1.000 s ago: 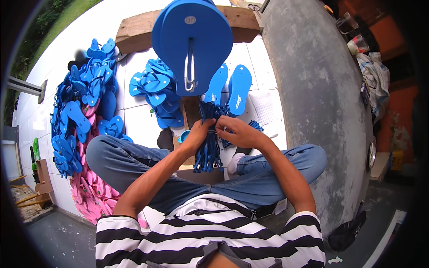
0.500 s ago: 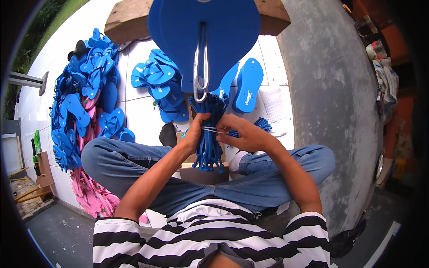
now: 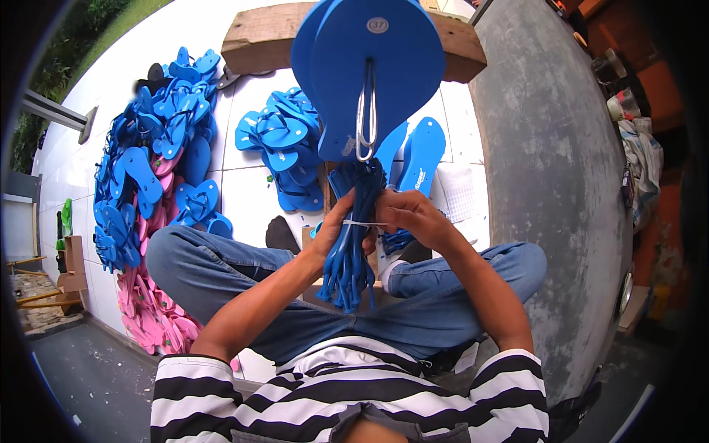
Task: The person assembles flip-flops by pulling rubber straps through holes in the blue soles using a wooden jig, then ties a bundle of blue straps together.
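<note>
While the bundle of blue straps point(image 3: 353, 244) is hanging lengthwise between both hands, the left hand point(image 3: 336, 225) is gripping it and the right hand point(image 3: 410, 215) is pinching the white tie point(image 3: 362, 222).

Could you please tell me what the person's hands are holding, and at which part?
Both the left hand and the right hand grip a bundle of blue sandal straps near its upper part, where a white tie wraps it.
</note>
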Motion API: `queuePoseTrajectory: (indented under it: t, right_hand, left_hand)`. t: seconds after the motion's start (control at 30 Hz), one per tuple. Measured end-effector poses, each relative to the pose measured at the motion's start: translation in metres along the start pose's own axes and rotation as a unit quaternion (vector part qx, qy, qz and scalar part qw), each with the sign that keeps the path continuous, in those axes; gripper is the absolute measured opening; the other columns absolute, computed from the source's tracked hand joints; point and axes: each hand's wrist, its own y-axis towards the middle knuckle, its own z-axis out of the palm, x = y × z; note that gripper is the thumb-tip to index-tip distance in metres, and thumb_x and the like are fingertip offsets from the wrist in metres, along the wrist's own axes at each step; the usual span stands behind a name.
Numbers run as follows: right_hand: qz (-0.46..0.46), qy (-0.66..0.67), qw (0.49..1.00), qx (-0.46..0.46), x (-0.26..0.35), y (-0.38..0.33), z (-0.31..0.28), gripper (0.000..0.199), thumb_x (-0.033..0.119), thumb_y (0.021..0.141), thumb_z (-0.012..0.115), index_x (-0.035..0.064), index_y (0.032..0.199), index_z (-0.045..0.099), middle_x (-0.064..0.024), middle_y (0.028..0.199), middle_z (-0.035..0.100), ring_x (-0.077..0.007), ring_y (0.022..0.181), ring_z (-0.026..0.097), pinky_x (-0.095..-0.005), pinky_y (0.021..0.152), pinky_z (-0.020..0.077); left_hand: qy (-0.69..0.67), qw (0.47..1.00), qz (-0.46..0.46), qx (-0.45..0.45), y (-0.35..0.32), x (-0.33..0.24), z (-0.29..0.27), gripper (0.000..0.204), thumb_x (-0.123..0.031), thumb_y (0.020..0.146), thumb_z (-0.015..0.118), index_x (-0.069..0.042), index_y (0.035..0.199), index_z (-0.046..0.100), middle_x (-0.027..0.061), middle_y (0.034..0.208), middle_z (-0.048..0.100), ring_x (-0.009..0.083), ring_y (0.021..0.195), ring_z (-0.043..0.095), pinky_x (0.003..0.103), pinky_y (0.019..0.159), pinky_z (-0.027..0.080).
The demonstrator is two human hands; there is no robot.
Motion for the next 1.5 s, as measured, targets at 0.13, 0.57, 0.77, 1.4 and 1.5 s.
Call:
queuePoseTrajectory:
  t: [0.13,0.57,0.77,1.4,1.5]
  right_hand:
    - [0.019,0.054,0.998,-0.015,0.012,0.002,0.001,0.036,0.032,0.097,0.061,0.0037,0.074,0.058,-0.0017,0.072,0.051,-0.0144,0.068,0.05,-0.0314,0.069,0.0408]
    - [-0.023,-0.335,0.942,-0.017,0.055,-0.016,0.024,0.025,0.027,0.094,0.065,0.0029,0.087,0.061,-0.0102,0.081,0.059,-0.0247,0.082,0.055,-0.0374,0.074,0.0432]
    - [0.0,-0.141,0.989,0.038,0.076,-0.018,0.013,0.042,0.04,0.095,0.061,0.0009,0.079,0.062,-0.0084,0.073,0.057,-0.0178,0.074,0.056,-0.0351,0.07,0.0424]
    - [-0.119,-0.394,0.911,-0.002,0.085,-0.018,0.007,0.015,0.018,0.095,0.06,0.0038,0.092,0.06,-0.009,0.082,0.057,-0.0279,0.081,0.055,-0.0404,0.072,0.0434]
    - [-0.116,-0.459,0.881,-0.007,0.066,-0.021,0.01,0.016,0.02,0.095,0.06,0.0057,0.092,0.055,-0.0102,0.085,0.055,-0.0306,0.084,0.055,-0.0421,0.076,0.0433]
  left_hand:
    - [-0.076,0.994,0.006,0.072,0.001,0.006,0.001,0.061,-0.057,0.097,0.047,-0.005,0.13,0.053,0.0126,0.082,0.067,0.0157,0.052,0.064,0.026,0.048,0.055]
    - [0.209,0.97,-0.051,-0.117,-0.011,-0.036,0.046,0.049,-0.042,0.085,0.075,-0.009,0.118,0.059,0.0049,0.104,0.063,0.0153,0.094,0.063,0.03,0.081,0.051]
    - [0.141,0.988,-0.062,-0.01,-0.02,-0.032,0.053,0.06,-0.05,0.086,0.068,-0.007,0.126,0.053,0.01,0.109,0.061,0.0178,0.095,0.063,0.033,0.078,0.055]
    - [0.112,0.991,0.067,-0.041,-0.029,-0.019,0.061,0.044,-0.029,0.086,0.079,-0.009,0.12,0.059,0.0034,0.108,0.064,0.0139,0.107,0.058,0.035,0.102,0.041]
    - [0.091,0.993,0.056,-0.046,-0.024,-0.004,0.046,0.058,-0.026,0.081,0.084,-0.008,0.125,0.05,0.0037,0.119,0.057,0.014,0.115,0.052,0.033,0.1,0.041]
